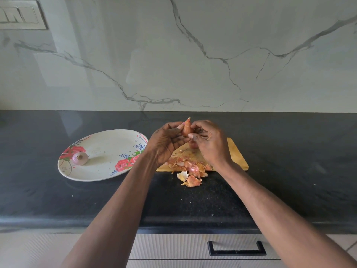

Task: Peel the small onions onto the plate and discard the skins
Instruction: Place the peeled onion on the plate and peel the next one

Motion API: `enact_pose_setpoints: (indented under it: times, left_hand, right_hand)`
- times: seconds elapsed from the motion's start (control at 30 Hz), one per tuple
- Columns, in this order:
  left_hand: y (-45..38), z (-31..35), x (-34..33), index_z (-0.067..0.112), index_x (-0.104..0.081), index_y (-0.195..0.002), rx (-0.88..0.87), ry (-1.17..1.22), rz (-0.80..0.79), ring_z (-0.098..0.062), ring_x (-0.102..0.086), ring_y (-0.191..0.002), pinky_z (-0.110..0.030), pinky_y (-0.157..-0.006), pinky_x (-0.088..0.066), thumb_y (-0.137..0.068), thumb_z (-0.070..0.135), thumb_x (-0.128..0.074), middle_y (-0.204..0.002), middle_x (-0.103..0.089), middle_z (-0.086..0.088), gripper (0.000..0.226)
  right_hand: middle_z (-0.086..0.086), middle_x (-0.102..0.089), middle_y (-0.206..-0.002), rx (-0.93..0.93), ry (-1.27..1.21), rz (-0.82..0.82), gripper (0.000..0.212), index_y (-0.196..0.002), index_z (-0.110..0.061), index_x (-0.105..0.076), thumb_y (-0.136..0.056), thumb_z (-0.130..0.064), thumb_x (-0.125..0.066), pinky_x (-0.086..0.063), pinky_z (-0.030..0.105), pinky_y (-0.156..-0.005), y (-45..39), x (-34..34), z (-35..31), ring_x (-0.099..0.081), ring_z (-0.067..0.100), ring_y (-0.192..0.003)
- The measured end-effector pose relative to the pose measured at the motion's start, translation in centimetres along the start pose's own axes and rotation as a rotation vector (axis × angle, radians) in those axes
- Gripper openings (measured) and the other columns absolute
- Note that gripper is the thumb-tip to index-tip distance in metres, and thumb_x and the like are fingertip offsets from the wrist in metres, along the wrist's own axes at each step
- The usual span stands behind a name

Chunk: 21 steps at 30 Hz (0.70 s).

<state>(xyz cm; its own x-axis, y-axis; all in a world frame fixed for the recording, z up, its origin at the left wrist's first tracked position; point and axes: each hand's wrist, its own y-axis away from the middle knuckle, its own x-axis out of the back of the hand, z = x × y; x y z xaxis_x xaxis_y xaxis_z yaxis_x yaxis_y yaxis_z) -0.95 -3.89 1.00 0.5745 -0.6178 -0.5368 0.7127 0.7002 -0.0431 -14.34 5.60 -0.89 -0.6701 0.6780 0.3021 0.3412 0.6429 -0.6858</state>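
Note:
A small brown-skinned onion (pixel 186 127) is held upright above the wooden cutting board (pixel 236 155), its pointed tip up. My left hand (pixel 166 141) grips it from the left, and my right hand (pixel 209 141) pinches its lower right side with thumb and fingers. Another onion (pixel 193 145) lies on the board just under my hands, partly hidden. A heap of dry onion skins (pixel 190 169) covers the board's near edge and spills onto the counter. One peeled pinkish onion (pixel 80 158) sits on the left side of the oval flowered plate (pixel 108 171).
The black stone counter (pixel 289 171) runs from the marble-look wall to a rounded front edge. Below it is a white drawer with a black handle (pixel 236 248). A switch panel (pixel 19 15) sits high on the wall at left.

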Motion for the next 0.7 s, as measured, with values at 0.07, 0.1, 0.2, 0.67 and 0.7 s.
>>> enact_pose_setpoints:
  times: [0.07,0.1,0.2,0.67,0.7]
  left_hand:
    - [0.01,0.0,0.06,0.0,-0.066,-0.103,-0.001,0.002,0.0,-0.025,-0.073,-0.079,-0.033,-0.075,-0.063,-0.097,-0.005,-0.053,-0.09,-0.072,-0.017,0.015]
    - [0.02,-0.01,0.13,0.0,-0.066,-0.104,-0.001,0.003,0.0,-0.025,-0.072,-0.08,-0.034,-0.076,-0.063,-0.097,-0.006,-0.053,-0.091,-0.072,-0.017,0.015]
    - [-0.03,-0.14,0.24,-0.001,-0.065,-0.104,0.0,-0.006,0.013,-0.026,-0.072,-0.082,-0.035,-0.077,-0.063,-0.097,-0.006,-0.053,-0.093,-0.071,-0.018,0.015]
    - [0.25,-0.24,-0.25,0.0,-0.066,-0.1,-0.022,0.007,0.044,-0.025,-0.073,-0.077,-0.034,-0.071,-0.063,-0.095,-0.008,-0.054,-0.087,-0.072,-0.017,0.015]
    - [0.29,-0.25,-0.26,0.001,-0.066,-0.099,-0.028,0.006,0.049,-0.024,-0.073,-0.076,-0.033,-0.07,-0.063,-0.095,-0.008,-0.055,-0.086,-0.072,-0.017,0.014]
  right_hand:
    - [-0.004,-0.066,-0.105,-0.002,-0.005,-0.006,0.025,-0.096,-0.027,-0.071,-0.086,-0.004,-0.075,-0.062,0.047,-0.075,0.0,0.06,-0.13,-0.07,0.021,-0.093]
    - [-0.004,-0.066,-0.104,0.004,-0.005,-0.006,0.025,-0.097,-0.026,-0.072,-0.085,-0.004,-0.075,-0.062,0.047,-0.076,0.0,0.08,-0.2,-0.07,0.021,-0.094]
    - [-0.004,-0.066,-0.102,0.037,0.036,0.004,0.02,-0.096,-0.018,-0.075,-0.084,-0.003,-0.076,-0.061,0.043,-0.08,0.06,0.09,-0.38,-0.069,0.018,-0.094]
    - [0.003,-0.065,-0.106,0.078,0.173,-0.015,0.029,-0.112,-0.013,-0.074,-0.087,0.001,-0.072,-0.058,0.023,-0.08,0.25,0.02,-0.38,-0.064,0.016,-0.096]
    - [0.003,-0.064,-0.104,0.087,0.192,-0.012,0.027,-0.11,-0.01,-0.075,-0.087,0.002,-0.071,-0.057,0.02,-0.078,0.27,-0.09,-0.27,-0.063,0.015,-0.094]
